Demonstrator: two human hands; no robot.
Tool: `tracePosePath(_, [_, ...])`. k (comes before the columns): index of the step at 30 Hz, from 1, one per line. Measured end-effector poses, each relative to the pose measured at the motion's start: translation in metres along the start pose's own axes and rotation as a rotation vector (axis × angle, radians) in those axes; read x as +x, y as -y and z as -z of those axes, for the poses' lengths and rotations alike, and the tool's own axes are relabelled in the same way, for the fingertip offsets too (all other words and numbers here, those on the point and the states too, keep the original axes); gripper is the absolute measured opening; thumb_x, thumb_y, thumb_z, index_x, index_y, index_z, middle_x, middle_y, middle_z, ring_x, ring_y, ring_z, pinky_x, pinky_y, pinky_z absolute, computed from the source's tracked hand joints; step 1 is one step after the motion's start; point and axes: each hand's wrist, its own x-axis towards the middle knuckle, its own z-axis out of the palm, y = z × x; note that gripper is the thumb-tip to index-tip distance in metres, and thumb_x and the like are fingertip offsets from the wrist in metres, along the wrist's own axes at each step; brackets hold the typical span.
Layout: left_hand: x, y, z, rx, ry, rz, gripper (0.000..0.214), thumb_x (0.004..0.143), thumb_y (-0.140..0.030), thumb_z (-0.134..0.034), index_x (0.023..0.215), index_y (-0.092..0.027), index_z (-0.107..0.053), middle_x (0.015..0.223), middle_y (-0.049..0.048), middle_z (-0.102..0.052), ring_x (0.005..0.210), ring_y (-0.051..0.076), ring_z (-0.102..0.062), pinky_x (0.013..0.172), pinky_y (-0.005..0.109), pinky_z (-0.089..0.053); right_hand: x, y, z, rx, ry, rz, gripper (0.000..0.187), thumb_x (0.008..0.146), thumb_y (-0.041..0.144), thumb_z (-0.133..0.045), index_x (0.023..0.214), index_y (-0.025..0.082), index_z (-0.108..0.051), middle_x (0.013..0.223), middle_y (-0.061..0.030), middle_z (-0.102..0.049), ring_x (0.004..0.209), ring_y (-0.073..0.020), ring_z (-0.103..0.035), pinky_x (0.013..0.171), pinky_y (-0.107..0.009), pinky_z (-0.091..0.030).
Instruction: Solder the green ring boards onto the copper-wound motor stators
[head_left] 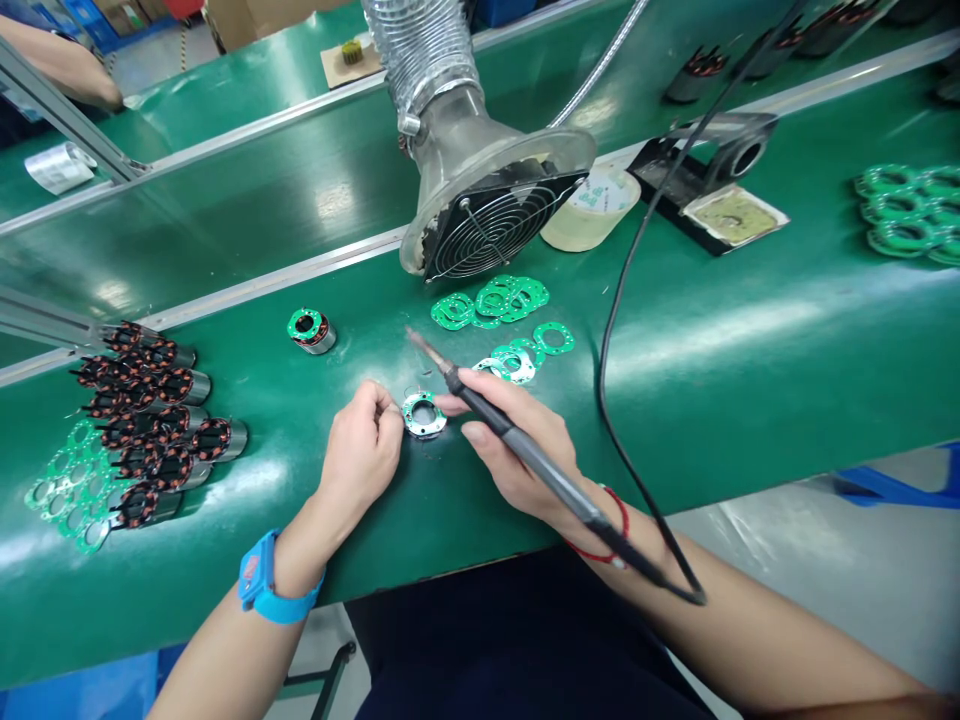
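My right hand (525, 445) is closed around a soldering iron (517, 440), whose tip points up and left, above the bench. Its index finger reaches to the right edge of a motor stator topped with a ring-shaped circuit board (424, 414). On the other side, my left hand (361, 440) is closed with its fingertips at the board's left edge; what they pinch is hidden. Fine wires stick up at the board's far edge. Loose green ring boards (495, 300) lie beyond my hands. One stator with a board on top (311, 330) stands farther left.
Several bare stators (161, 430) stand grouped at the left beside more ring boards (75, 490). A fume extractor hood (495, 200) hangs over the bench, near a tape roll (592, 207) and an iron stand (709, 180). The iron's cable (611, 330) loops across the right side.
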Motion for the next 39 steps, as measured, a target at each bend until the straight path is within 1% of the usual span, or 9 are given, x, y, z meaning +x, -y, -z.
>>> tracePosePath(4, [0.0, -0.002, -0.002, 0.043, -0.032, -0.029, 0.012, 0.081, -0.015, -0.04, 0.071, -0.022, -0.038, 0.06, -0.0051, -0.042, 0.057, 0.012, -0.041, 0.059, 0.026, -0.03, 0.003, -0.003, -0.009, -0.149, 0.271, 0.032, 0.04, 0.088, 0.016, -0.05, 0.127, 0.021, -0.045, 0.121, -0.0104, -0.064, 0.113, -0.0248, -0.057, 0.09, -0.044, -0.047])
tracePosePath(7, [0.0, -0.003, -0.003, 0.042, -0.049, -0.038, 0.014, 0.08, -0.014, -0.041, 0.07, -0.021, -0.036, 0.059, -0.0058, -0.038, 0.055, 0.012, -0.038, 0.058, 0.026, -0.029, 0.004, -0.004, -0.014, -0.161, 0.356, 0.025, 0.051, 0.08, 0.006, -0.047, 0.129, 0.02, -0.042, 0.127, -0.0112, -0.059, 0.118, -0.0249, -0.052, 0.094, -0.046, -0.045])
tracePosePath(12, [0.001, -0.001, 0.003, -0.099, 0.046, 0.025, 0.006, 0.085, -0.023, -0.043, 0.079, -0.021, -0.041, 0.066, -0.0048, -0.047, 0.06, 0.012, -0.047, 0.06, 0.025, -0.035, 0.002, -0.005, -0.011, -0.173, 0.323, -0.022, 0.055, 0.079, 0.008, -0.048, 0.132, 0.021, -0.039, 0.115, -0.0103, -0.062, 0.103, -0.025, -0.056, 0.087, -0.045, -0.048])
tracePosePath(17, [-0.003, 0.0, 0.008, -0.004, 0.303, -0.064, 0.015, 0.086, -0.035, -0.051, 0.087, -0.021, -0.05, 0.078, -0.0007, -0.057, 0.069, 0.015, -0.052, 0.064, 0.028, -0.04, 0.0, -0.011, -0.008, -0.211, 0.192, -0.074, 0.054, 0.085, 0.026, -0.057, 0.134, 0.022, -0.036, 0.113, -0.0114, -0.063, 0.101, -0.027, -0.057, 0.088, -0.048, -0.047])
tracePosePath(22, [-0.003, 0.004, 0.006, 0.233, 0.143, -0.222, 0.013, 0.088, -0.018, -0.043, 0.082, -0.019, -0.054, 0.079, 0.0018, -0.058, 0.075, 0.017, -0.054, 0.069, 0.03, -0.041, -0.001, -0.013, -0.008, -0.212, 0.171, -0.08, 0.051, 0.086, 0.026, -0.056, 0.133, 0.021, -0.036, 0.111, -0.0115, -0.063, 0.103, -0.0269, -0.058, 0.088, -0.046, -0.049])
tracePosePath(26, [-0.002, 0.007, 0.012, 0.33, 0.012, -0.374, 0.017, 0.09, -0.019, -0.041, 0.082, -0.019, -0.056, 0.077, 0.0033, -0.056, 0.075, 0.018, -0.053, 0.071, 0.03, -0.041, -0.001, -0.011, -0.01, -0.226, 0.177, -0.059, 0.051, 0.087, 0.026, -0.057, 0.133, 0.02, -0.036, 0.109, -0.0116, -0.063, 0.102, -0.0269, -0.059, 0.088, -0.046, -0.049])
tracePosePath(29, [-0.003, 0.006, 0.014, 0.287, -0.01, -0.456, 0.017, 0.091, -0.019, -0.04, 0.083, -0.018, -0.056, 0.078, 0.0034, -0.056, 0.075, 0.017, -0.052, 0.071, 0.029, -0.042, -0.002, -0.009, -0.011, -0.23, 0.199, -0.043, 0.05, 0.087, 0.024, -0.056, 0.132, 0.02, -0.037, 0.108, -0.011, -0.063, 0.098, -0.0257, -0.059, 0.085, -0.045, -0.05])
tracePosePath(33, [-0.003, 0.005, 0.009, 0.123, 0.004, -0.393, 0.013, 0.091, -0.019, -0.044, 0.082, -0.019, -0.053, 0.076, 0.0006, -0.054, 0.07, 0.013, -0.051, 0.067, 0.025, -0.041, -0.003, -0.008, -0.013, -0.245, 0.214, -0.005, 0.049, 0.085, 0.024, -0.057, 0.131, 0.019, -0.039, 0.108, -0.0117, -0.063, 0.095, -0.0252, -0.058, 0.082, -0.044, -0.05])
tracePosePath(39, [0.0, 0.005, 0.004, -0.023, 0.042, -0.283, 0.011, 0.087, -0.019, -0.05, 0.076, -0.019, -0.051, 0.071, -0.002, -0.053, 0.065, 0.012, -0.048, 0.062, 0.023, -0.039, -0.003, -0.002, -0.011, -0.203, 0.226, 0.158, 0.055, 0.084, 0.019, -0.054, 0.135, 0.022, -0.035, 0.123, -0.0095, -0.061, 0.117, -0.0251, -0.049, 0.093, -0.044, -0.043])
